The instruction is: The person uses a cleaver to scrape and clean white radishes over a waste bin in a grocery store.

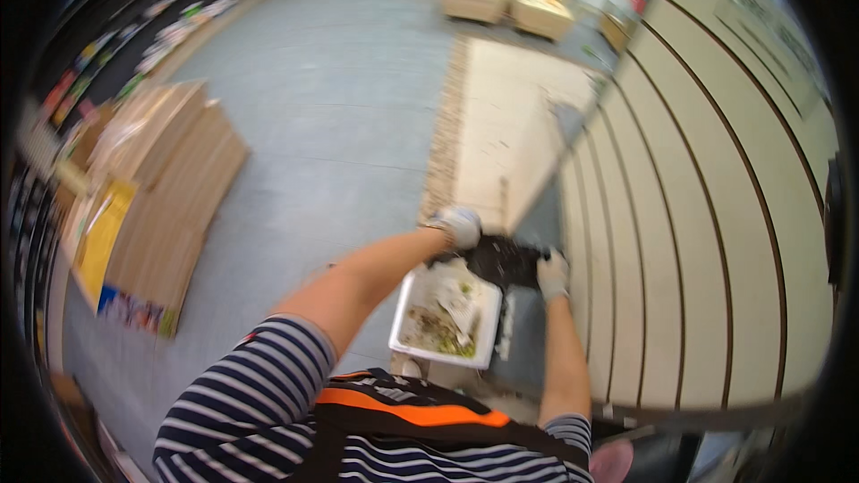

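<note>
Both of my hands wear pale work gloves. My left hand point(462, 227) is at the left end of a black, wet-looking item point(503, 260), perhaps a mat or tray; blur hides its exact kind. My right hand point(553, 274) grips the right end of that item. Just below it, nearer my body, is a white foam box point(495, 332) holding dirty water or dark debris, bits of green leaf and a pale ribbed piece point(460, 308).
A slatted cream panel point(671, 215) rises close on my right. Wooden display cases point(181, 215) stand to the left on the grey floor point(302, 94). Two crates point(473, 0) are ahead. A pink object point(612, 461) lies at the lower right.
</note>
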Demonstrator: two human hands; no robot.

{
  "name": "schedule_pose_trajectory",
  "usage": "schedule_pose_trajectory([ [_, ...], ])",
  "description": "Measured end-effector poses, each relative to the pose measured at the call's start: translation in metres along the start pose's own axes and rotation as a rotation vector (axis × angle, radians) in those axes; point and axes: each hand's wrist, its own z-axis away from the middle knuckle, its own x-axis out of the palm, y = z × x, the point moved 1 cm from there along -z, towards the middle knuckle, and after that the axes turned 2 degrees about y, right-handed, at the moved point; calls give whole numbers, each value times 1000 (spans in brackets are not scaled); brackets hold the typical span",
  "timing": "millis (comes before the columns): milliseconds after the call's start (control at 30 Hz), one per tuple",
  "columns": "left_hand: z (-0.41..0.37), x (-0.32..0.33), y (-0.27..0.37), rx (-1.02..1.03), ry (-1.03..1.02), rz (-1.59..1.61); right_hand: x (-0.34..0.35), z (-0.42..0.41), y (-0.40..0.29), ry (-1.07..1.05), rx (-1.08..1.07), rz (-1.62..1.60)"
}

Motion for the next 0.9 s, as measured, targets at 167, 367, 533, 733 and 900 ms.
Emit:
schedule_pose_trajectory([
  [167,-21,-3,10,-88,426,93,2,-7,64,243,269,-222],
  [367,10,20,-22,-179,390,169,21,-10,11,300,246,-203],
  [533,21,23,-3,-60,125,79,31,-28,33,141,85,-128],
  [733,16,86,-62,-186,216,112,60,-31,-7,41,-75,-98],
  [900,37,80,-59,-269,223,179,67,-19,-13,-360,-216,178],
])
